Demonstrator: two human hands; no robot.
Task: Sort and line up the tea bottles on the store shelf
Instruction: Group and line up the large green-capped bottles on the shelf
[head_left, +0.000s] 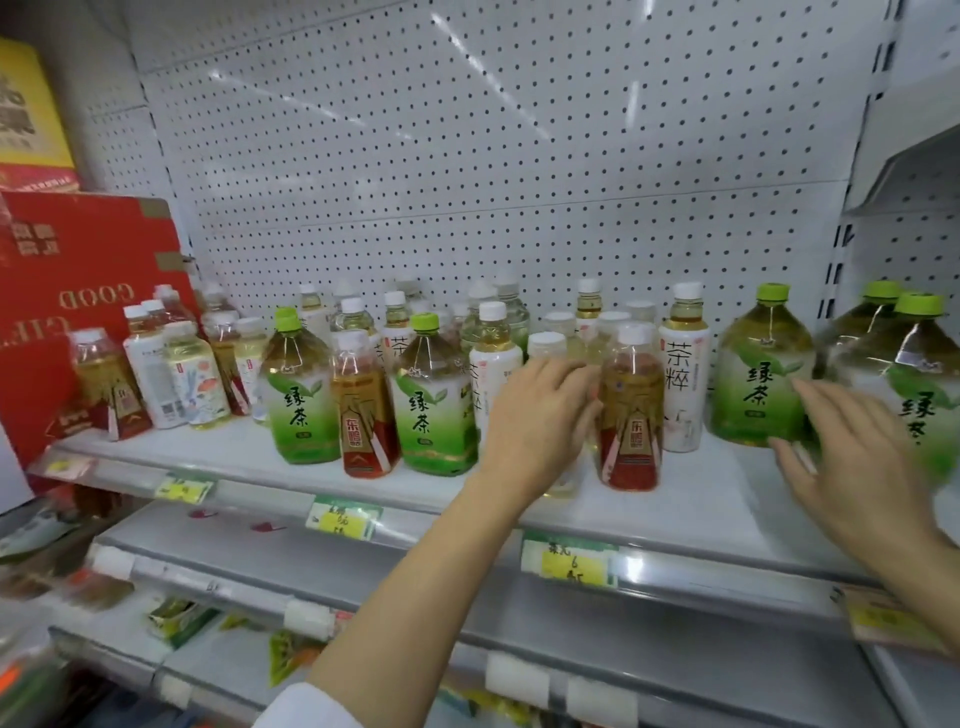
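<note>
both hands (537, 415) (862, 467) open, fingers spread, beside "绿茶" and "东鹏" bottles (759, 374) (631, 410)

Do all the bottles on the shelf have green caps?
No: the green tea bottles have green caps, but the amber tea bottle has a white one.

We see it all through one wide-angle head camera, close in front of the store shelf (675, 512), facing forward and slightly down at its pegboard back panel (467, 156), with both forearms reaching in from the lower edge.
</note>
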